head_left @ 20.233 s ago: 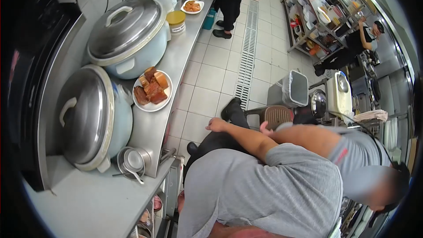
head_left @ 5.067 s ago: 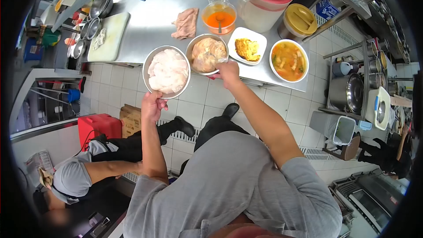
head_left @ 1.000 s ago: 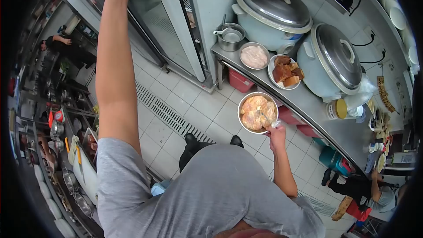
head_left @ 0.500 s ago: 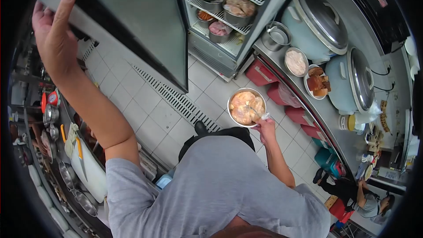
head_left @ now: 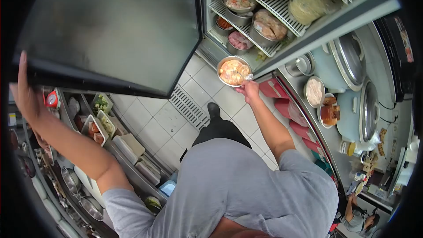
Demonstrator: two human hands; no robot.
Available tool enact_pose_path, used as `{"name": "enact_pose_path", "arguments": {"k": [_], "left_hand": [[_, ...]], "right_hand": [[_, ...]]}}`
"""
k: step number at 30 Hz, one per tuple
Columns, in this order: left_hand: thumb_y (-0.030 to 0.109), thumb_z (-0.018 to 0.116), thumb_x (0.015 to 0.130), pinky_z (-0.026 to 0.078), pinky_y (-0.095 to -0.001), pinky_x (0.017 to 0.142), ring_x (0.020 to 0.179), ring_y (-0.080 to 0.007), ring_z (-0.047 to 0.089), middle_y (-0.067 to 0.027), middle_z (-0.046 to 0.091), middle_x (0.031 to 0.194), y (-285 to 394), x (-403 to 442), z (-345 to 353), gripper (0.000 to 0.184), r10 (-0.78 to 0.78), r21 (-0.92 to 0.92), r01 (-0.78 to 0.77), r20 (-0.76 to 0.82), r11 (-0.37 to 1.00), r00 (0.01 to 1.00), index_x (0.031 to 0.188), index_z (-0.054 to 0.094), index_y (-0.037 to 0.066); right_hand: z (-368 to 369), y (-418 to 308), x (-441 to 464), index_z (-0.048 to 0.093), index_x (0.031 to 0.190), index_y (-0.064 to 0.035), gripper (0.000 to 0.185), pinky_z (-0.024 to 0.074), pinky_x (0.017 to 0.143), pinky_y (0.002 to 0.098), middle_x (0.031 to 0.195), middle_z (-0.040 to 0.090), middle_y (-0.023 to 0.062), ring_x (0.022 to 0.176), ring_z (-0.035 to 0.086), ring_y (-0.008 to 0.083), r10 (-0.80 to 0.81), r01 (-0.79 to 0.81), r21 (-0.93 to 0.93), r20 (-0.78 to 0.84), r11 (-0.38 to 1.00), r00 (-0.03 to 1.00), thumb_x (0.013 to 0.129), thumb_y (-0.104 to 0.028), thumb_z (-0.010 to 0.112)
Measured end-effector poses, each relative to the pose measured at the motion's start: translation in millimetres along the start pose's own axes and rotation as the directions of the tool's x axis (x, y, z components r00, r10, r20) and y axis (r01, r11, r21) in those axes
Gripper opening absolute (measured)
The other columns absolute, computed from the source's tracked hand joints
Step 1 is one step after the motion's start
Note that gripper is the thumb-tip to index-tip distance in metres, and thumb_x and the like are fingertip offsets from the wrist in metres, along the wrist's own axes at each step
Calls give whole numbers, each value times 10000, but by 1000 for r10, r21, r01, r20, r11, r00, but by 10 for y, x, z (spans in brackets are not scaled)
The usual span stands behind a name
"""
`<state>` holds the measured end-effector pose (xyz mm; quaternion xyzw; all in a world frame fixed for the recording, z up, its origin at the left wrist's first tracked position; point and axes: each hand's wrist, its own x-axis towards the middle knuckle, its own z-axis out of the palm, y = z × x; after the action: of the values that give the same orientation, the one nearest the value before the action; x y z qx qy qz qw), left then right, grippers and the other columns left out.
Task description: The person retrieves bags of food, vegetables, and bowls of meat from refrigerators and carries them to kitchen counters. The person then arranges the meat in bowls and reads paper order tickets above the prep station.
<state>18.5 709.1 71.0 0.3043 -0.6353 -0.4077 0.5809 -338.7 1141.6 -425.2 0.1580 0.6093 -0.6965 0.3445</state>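
My right hand (head_left: 250, 91) grips the rim of a round metal bowl (head_left: 233, 71) of pale orange marinated meat, with a bit of clear plastic by the fingers. The bowl is low in front of the open fridge (head_left: 264, 53). My left hand (head_left: 26, 94) is at the far left with its fingers apart, by the outer edge of the fridge door (head_left: 119, 26); whether it touches the door is unclear. On the wire shelves are metal bowls of food, among them pink meat (head_left: 239, 40) and a larger pot of meat (head_left: 269, 27).
On the right counter (head_left: 308, 83) are a bowl of pale meat (head_left: 314, 91), a plate of browned meat (head_left: 329, 111) and two big lidded cookers (head_left: 369, 110). Red bins (head_left: 272, 87) stand below. Food trays (head_left: 94, 130) line the left. Another person (head_left: 358, 220) is at the lower right.
The fridge door has swung wider, showing more of the shelves. My right hand has carried the bowl up to the fridge opening. My left hand has moved lower at the far left.
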Motion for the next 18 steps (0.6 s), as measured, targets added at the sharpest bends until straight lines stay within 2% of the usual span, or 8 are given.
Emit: {"name": "enact_pose_path", "arguments": {"k": [3,6,8,9,13,15,16,18], "left_hand": [[169,749,865,513,-364,937,1049,-218,631,-142,651,1144,-170,173,-305,417,29,-18,-31,-89,999,996,1172,630,-88],[192,713,896,473,-410,982,1096,-252,612,-155,639,1199,-191,264,-540,430,-94,-103,72,-223,992,970,1211,603,-80],[197,689,913,414,-449,1043,1148,-264,584,-160,624,1243,-81,107,-407,453,-138,-135,98,-336,986,932,1259,572,-70],[199,693,909,411,-449,1043,1146,-269,584,-164,624,1243,-65,71,-332,442,-107,-130,60,-392,990,914,1242,584,-69],[204,709,891,398,-449,1040,1139,-285,584,-178,628,1241,-54,-7,38,400,66,-59,-118,-553,991,830,1175,631,-68],[193,716,879,396,-453,1038,1131,-296,587,-186,634,1228,-52,-1,78,378,111,-42,-162,-556,986,824,1143,651,-70],[181,719,871,397,-456,1036,1125,-302,591,-191,640,1215,-51,5,65,365,128,-46,-184,-556,982,821,1128,660,-72],[155,727,848,395,-464,1036,1114,-318,597,-208,654,1176,-92,76,-71,361,223,1,-263,-534,965,816,1110,665,-85]], "right_hand": [[275,-173,782,534,860,23,85,638,648,416,804,532,100,643,614,228,2,-2,18,-9,1000,1000,798,42,590],[543,-400,1394,530,863,7,33,633,651,420,784,509,77,647,577,204,-18,24,53,-108,998,994,844,23,551],[642,-451,1825,536,887,20,31,634,664,418,826,534,106,683,604,234,-38,59,127,-159,990,987,865,11,555],[656,-442,2041,538,899,27,37,634,670,417,847,547,120,702,617,250,-47,78,164,-186,983,981,875,5,557],[585,-282,2567,541,1042,75,182,628,745,414,959,594,175,865,661,316,75,-39,185,-191,982,979,918,-51,586],[531,-283,2524,531,1115,91,263,620,784,416,1016,605,197,943,667,340,116,-95,147,-144,985,983,938,-90,603],[518,-281,2505,526,1173,77,344,605,815,432,1051,606,188,958,662,339,137,-123,122,-120,985,983,945,-161,624],[527,-292,2436,533,1175,62,362,601,823,435,1069,610,179,969,661,333,141,-137,79,-47,987,989,950,-207,625]]}}
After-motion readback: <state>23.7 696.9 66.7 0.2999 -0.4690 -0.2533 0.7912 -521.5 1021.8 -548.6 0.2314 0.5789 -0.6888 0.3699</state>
